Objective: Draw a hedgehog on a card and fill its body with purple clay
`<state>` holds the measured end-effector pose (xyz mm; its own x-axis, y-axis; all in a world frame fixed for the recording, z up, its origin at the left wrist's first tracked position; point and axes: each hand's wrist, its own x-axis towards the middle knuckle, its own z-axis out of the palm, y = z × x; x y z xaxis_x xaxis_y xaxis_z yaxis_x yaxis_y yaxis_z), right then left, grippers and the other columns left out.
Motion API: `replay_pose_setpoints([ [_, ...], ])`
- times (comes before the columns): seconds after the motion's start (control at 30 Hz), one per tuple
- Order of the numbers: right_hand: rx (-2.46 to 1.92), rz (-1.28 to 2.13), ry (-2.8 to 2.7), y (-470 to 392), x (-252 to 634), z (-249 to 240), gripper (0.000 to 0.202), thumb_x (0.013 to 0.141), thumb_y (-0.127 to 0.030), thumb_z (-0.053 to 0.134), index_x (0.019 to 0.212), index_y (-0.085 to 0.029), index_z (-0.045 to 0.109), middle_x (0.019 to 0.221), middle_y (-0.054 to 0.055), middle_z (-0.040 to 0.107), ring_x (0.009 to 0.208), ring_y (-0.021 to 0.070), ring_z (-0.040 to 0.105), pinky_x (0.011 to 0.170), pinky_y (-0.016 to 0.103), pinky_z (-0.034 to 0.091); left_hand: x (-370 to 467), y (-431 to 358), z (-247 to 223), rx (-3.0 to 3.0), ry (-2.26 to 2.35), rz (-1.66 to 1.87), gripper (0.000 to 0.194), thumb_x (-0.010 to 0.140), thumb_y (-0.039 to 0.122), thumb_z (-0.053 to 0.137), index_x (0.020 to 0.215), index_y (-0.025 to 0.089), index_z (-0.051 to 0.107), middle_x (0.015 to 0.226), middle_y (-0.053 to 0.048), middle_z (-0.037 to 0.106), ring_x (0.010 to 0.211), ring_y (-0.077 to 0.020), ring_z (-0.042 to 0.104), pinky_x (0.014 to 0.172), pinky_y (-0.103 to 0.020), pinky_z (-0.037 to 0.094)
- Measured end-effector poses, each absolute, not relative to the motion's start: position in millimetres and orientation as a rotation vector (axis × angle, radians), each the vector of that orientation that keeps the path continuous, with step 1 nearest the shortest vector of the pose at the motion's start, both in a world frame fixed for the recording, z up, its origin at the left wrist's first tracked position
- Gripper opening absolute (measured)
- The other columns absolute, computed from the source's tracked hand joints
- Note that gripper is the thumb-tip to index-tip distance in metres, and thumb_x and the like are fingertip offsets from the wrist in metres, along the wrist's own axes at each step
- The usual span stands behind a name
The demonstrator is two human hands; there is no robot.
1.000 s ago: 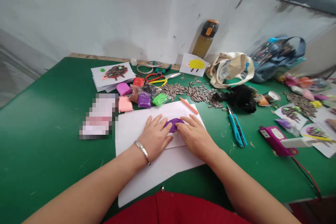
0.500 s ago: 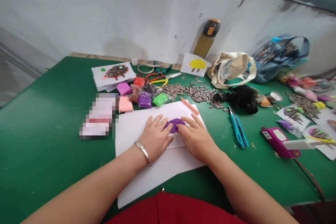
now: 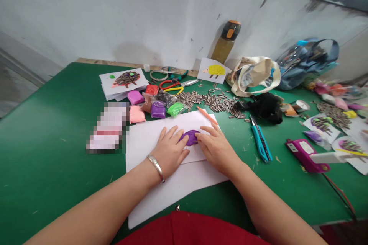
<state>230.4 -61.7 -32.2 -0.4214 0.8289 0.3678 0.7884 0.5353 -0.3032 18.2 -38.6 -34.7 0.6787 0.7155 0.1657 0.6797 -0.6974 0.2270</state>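
I have my left hand [image 3: 169, 151] open and palm-down, fingers spread, a couple of them resting on the left side of the purple clay [image 3: 190, 138]. My right hand [image 3: 217, 149] is loosely curled with its fingertips at the clay's right edge; I can't tell whether that grip pinches it. The clay lies on white paper [image 3: 152, 199] on the green bench [image 3: 51, 141]. Beyond the clay I see an orange stick [image 3: 206, 115], a green packet [image 3: 175, 109] and striped seeds [image 3: 220, 104]; right of it, a blue cutter [image 3: 260, 141].
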Motion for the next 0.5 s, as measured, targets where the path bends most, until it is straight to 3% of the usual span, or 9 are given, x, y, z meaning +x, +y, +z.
replay_pose_setpoints([
  [0.2,-1.304,0.174,-2.164,-60,227,-28,0.021,0.093,-0.014,0.046,0.104,-0.021,0.061,0.109,0.009,0.068,0.124,0.0260,0.051,0.105,0.050,0.041,19,-39,-35,2.746,1.158,0.367,0.035,0.092,0.028,0.052,0.124,0.015,0.060,0.131,-0.016,0.057,0.130,-0.0375,0.040,0.106,-0.062,0.028],
  [0.37,-1.321,0.105,-2.347,-58,221,-31,0.023,0.090,-0.008,0.045,0.101,-0.021,0.061,0.103,0.006,0.071,0.122,0.0286,0.052,0.109,0.058,0.033,19,-38,-33,2.743,1.159,0.352,0.036,0.092,0.029,0.053,0.125,0.014,0.059,0.131,-0.016,0.058,0.130,-0.0380,0.041,0.105,-0.062,0.030],
  [0.5,-1.326,0.111,-2.302,-59,217,-31,0.020,0.091,-0.010,0.046,0.102,-0.021,0.059,0.109,0.005,0.070,0.122,0.0281,0.051,0.108,0.056,0.035,19,-38,-33,2.746,1.150,0.340,0.038,0.093,0.029,0.052,0.126,0.012,0.058,0.132,-0.016,0.057,0.130,-0.0387,0.041,0.105,-0.063,0.029],
])
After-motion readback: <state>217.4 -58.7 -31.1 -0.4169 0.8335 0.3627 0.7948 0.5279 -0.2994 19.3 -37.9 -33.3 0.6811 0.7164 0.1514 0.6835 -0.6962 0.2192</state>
